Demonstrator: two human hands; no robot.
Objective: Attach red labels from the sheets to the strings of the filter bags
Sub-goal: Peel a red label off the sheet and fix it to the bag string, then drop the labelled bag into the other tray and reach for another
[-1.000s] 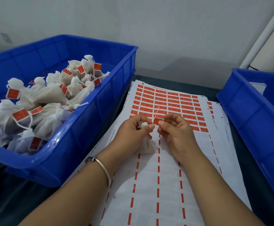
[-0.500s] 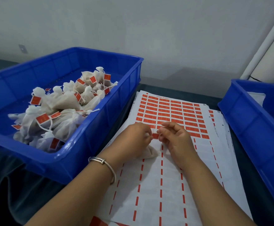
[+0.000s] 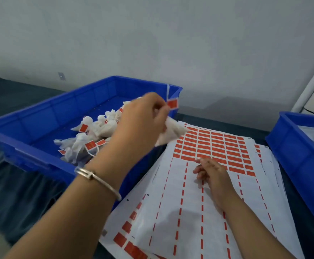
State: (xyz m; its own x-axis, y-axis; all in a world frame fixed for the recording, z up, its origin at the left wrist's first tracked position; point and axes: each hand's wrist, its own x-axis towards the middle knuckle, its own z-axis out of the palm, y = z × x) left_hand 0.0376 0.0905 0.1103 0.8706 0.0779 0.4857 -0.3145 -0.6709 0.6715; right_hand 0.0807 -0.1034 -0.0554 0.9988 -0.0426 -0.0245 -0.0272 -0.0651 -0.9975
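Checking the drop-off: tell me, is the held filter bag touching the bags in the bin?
Apart. Head view: left hand holds filter bag over bin rim.

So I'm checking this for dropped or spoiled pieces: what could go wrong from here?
The left hand holds the filter bag over the rim of the left bin; released early, it may land outside on the label sheet. The fresh red label dangles on its string and could snag or peel.
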